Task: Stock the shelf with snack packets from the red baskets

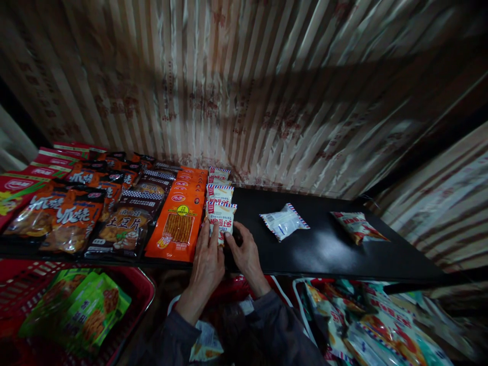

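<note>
Both of my hands are at a small white snack packet (223,212) with red lettering and a striped top edge. It is the front one in a row of similar packets, the others overlapping behind it. My left hand (209,259) lies over its lower left side, with fingers stretched out on the front. My right hand (247,254) is at its lower right edge, the thumb pressed on the packet and the other fingers curled beside it. Immediately left of the row, an orange snack bag (179,223) with a clear window fronts several alike.
The black shelf (320,256) carries brown potato-chip bags (122,223) and red bags (17,190) on the left. A face-down white packet (285,222) and another packet (358,226) lie rightward. Below are a red basket (147,290) with green bags (87,310) and a heap of packets (381,325).
</note>
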Available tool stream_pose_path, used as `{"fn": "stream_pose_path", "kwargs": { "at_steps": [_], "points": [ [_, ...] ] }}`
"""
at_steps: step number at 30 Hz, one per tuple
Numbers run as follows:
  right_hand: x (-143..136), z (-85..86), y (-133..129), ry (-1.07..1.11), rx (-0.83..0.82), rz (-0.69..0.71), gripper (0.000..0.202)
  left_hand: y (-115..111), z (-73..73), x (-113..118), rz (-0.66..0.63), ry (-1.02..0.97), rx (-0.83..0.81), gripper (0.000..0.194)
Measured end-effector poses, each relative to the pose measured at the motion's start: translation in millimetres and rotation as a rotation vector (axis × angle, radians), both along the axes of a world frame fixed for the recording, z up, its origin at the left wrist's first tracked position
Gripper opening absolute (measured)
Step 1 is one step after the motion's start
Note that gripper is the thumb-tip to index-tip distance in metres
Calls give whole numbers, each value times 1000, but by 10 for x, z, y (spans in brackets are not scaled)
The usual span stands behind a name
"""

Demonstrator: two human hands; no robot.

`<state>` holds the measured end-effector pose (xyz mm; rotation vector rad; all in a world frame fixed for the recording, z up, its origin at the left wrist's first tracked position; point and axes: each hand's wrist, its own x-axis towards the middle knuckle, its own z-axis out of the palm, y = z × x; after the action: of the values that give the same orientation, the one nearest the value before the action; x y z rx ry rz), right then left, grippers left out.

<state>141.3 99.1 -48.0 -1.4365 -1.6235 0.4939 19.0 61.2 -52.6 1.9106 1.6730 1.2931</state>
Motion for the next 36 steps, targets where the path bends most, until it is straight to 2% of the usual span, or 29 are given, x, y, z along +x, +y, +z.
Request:
{"fn": "stream_pose_path", "kwargs": {
  "at_steps": [5,10,16,19,23,25,27,31,33,36],
  "points": [
    [5,-31,-17,47,-66,23,53,-4,-22,21,28,83,-8,63],
    [14,-49,-48,80,-62,16,56,-20,-35,30,39,102,15,63],
    [62,-30,-160,86,-15,-67,60,-54,56,12,41,23,15,61],
    [111,51,-181,113,0,-96,62,-57,148,-56,73,-28,-19,57],
    [102,278,-233,197,28,-198,65,-54,250,-243,166,-51,-52,49],
    [12,395,-332,249,50,-147,59,-51,280,-358,207,-34,-53,47],
    [-138,476,-471,275,73,-26,51,-44,300,-474,244,-4,-57,47],
    [-494,518,-690,261,-31,224,48,-35,339,-699,301,57,-137,48],
    [-643,509,-721,230,-101,284,54,-43,363,-804,302,83,-199,48],
    [-816,490,-696,203,-187,290,60,-68,405,-928,305,113,-245,46]
  ]
}}
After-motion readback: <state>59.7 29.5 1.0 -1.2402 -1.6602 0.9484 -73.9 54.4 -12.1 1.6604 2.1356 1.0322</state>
